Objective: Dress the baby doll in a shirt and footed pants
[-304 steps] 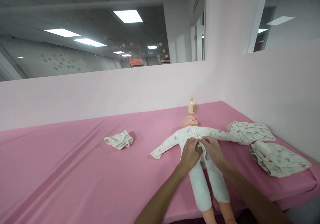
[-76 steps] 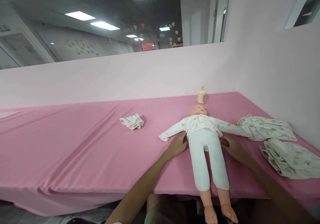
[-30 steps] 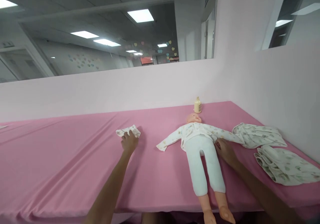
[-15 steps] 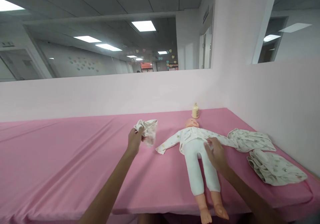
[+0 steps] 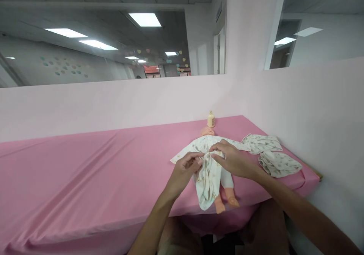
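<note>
A baby doll (image 5: 207, 131) lies on its back on the pink-covered table, head toward the wall and feet near the front edge. It wears a white patterned top (image 5: 184, 151), sleeves spread, and white leggings (image 5: 226, 178). Over its belly and legs hangs a bunched white baby garment (image 5: 209, 186) with small yellowish prints; its exact kind is unclear. My left hand (image 5: 186, 168) pinches the gathered upper edge on the left. Fingers bent, my right hand (image 5: 231, 158) grips the same edge on the right. One doll leg is mostly hidden beneath the cloth.
Two folded patterned cloths (image 5: 261, 143) (image 5: 280, 164) lie at the table's right side. Behind the doll's head stands a pale yellow bottle (image 5: 211, 119). The pink sheet (image 5: 93, 179) has creases on the left. A wall (image 5: 127, 103) with a window borders the back.
The garment has moved from the left, where my left hand held it bunched, onto the doll's front and hangs opened out. My right hand has joined on its edge. The view has shifted.
</note>
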A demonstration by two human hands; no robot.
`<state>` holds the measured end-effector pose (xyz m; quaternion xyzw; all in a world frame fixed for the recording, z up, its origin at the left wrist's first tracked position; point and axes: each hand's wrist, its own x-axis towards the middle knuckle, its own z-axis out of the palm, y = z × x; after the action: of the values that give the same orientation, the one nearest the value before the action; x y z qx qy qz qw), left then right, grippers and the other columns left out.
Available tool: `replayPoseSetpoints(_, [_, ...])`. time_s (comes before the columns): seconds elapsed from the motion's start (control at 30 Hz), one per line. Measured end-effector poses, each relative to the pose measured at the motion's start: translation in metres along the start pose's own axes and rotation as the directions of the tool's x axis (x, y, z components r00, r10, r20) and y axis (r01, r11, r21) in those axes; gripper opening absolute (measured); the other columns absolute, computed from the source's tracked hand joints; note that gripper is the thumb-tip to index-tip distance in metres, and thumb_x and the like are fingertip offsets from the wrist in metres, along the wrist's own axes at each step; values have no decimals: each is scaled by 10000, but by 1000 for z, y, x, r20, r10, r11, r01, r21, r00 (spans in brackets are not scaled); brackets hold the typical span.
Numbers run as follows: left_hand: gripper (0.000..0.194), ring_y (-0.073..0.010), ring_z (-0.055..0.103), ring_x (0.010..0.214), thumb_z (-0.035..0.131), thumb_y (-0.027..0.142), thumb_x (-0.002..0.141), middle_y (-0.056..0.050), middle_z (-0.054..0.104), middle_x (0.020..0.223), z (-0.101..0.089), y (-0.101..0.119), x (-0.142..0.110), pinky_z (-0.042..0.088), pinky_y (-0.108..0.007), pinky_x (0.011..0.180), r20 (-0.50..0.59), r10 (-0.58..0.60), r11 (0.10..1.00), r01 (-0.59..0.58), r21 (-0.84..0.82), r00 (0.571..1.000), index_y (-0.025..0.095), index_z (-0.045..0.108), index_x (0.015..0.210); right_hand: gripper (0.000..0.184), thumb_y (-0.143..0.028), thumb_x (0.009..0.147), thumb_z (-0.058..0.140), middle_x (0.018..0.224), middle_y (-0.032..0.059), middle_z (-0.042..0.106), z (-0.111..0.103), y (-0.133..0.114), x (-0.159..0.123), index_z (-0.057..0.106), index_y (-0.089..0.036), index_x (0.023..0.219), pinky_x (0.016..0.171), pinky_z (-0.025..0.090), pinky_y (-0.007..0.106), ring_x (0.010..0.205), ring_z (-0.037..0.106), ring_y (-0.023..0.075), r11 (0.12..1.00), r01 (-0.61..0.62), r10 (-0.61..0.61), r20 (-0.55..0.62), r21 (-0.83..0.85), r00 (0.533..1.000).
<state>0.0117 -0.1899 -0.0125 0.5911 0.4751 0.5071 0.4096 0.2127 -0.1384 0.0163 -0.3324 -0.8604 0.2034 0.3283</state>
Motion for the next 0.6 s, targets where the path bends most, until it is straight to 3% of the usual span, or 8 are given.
replayPoseSetpoints(0.1, [422, -181, 530, 930, 664, 443, 776, -58, 550, 1051, -1, 5, 6, 452, -324, 845, 26, 80, 948, -84, 307, 996, 234, 616, 1140, 201, -282, 921, 473, 1018, 74, 612, -12, -12, 1, 634, -215, 1020, 871, 435, 379, 993, 549, 208, 995, 84, -83, -29, 49, 996])
replayPoseSetpoints(0.2, [536, -219, 468, 1141, 665, 393, 777, -75, 476, 1272, 3, 17, 16, 412, -356, 964, 55, 184, 891, -190, 413, 981, 264, 507, 1273, 183, -287, 912, 494, 1032, 65, 607, -27, -25, 8, 647, -220, 987, 912, 419, 377, 1034, 536, 200, 982, 158, -152, -59, 103, 987])
replayPoseSetpoints(0.3, [499, -215, 446, 1216, 604, 337, 826, -63, 476, 1335, 6, 34, 26, 387, -355, 1006, 152, 247, 889, -286, 357, 957, 265, 457, 1297, 185, -314, 903, 515, 1044, 58, 611, -44, -37, 13, 644, -212, 986, 909, 417, 356, 1020, 547, 185, 966, 201, -191, -72, 161, 979])
replayPoseSetpoints(0.4, [505, -213, 487, 1179, 653, 332, 789, -65, 520, 1293, 2, 53, 35, 420, -331, 959, 202, 275, 919, -319, 232, 940, 245, 470, 1251, 214, -345, 899, 525, 1026, 53, 633, -60, -43, 14, 638, -198, 1005, 828, 439, 318, 930, 576, 165, 946, 207, -201, -51, 249, 978])
replayPoseSetpoints(0.53, [257, -166, 579, 889, 700, 341, 738, -29, 612, 974, -8, 80, 39, 461, -278, 755, 243, 231, 969, -245, 25, 942, 181, 543, 863, 272, -394, 873, 571, 889, 48, 643, -80, -44, 13, 620, -170, 1019, 671, 454, 269, 774, 584, 140, 889, 150, -153, -27, 432, 988])
replayPoseSetpoints(0.6, [257, -155, 571, 864, 712, 309, 711, -30, 605, 1012, -12, 94, 37, 450, -270, 725, 262, 250, 968, -246, -48, 932, 172, 497, 735, 294, -410, 859, 591, 836, 38, 634, -87, -44, 12, 614, -165, 1021, 624, 450, 255, 727, 577, 131, 869, 124, -136, -11, 479, 991])
